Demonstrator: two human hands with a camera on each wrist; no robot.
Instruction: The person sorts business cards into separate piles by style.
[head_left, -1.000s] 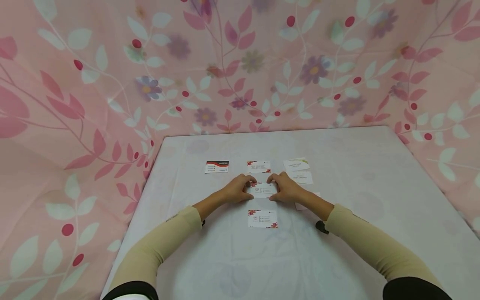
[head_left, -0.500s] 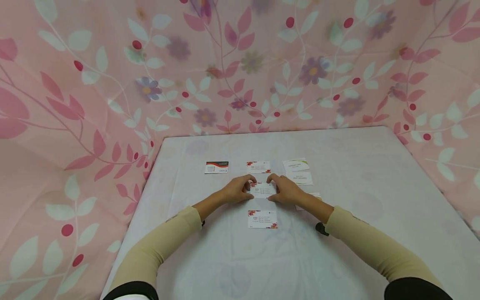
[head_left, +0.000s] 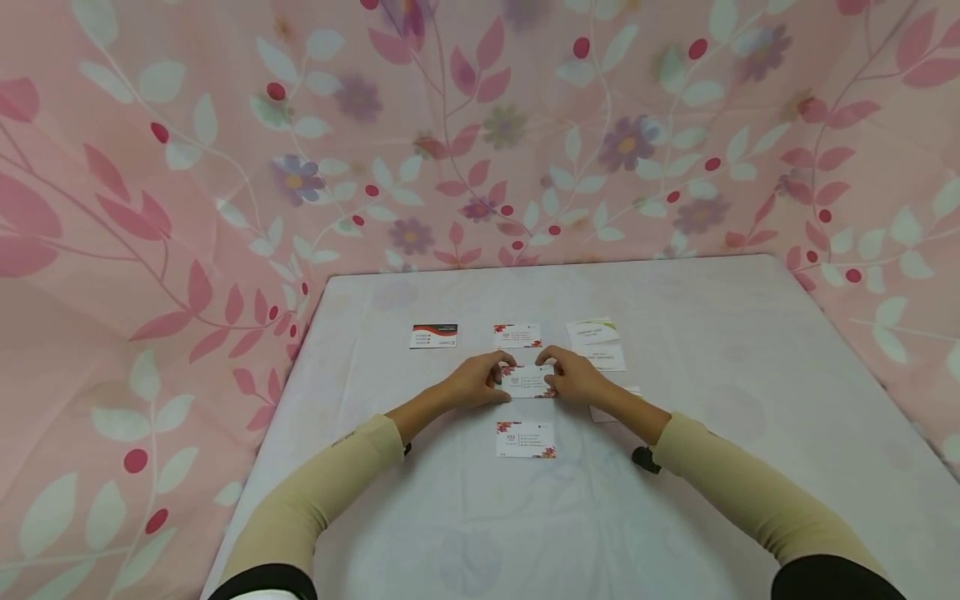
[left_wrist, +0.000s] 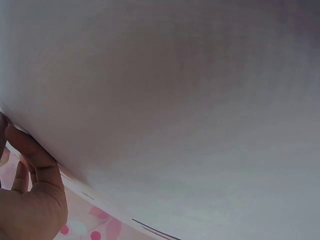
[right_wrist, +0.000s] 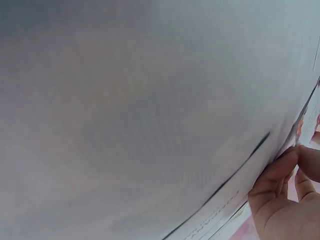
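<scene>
A white business card with red flowers (head_left: pixel 527 382) lies on the table between both hands in the head view. At its left end my left hand (head_left: pixel 472 380) grips the edge, with curled fingers near the upper corner and the thumb at the lower one. My right hand (head_left: pixel 581 380) holds the opposite end, its thumb on the card's right edge. Matching flowered cards lie just beyond it (head_left: pixel 517 336) and nearer the body (head_left: pixel 526 440). In the wrist views the left hand (left_wrist: pixel 37 200) and right hand (right_wrist: pixel 287 205) show bent fingers low against the tabletop.
A red, black and white card (head_left: pixel 433 336) lies at the back left. On the right are a white card with a green corner (head_left: pixel 592 330) and another pale card (head_left: pixel 606 357); one more is partly hidden under the right forearm. Floral cloth (head_left: pixel 480 125) hangs behind the white-covered table (head_left: pixel 675 308).
My right thumb has moved up from the card's lower right corner onto its right edge, closer to the fingers. The left hand and the cards have barely moved.
</scene>
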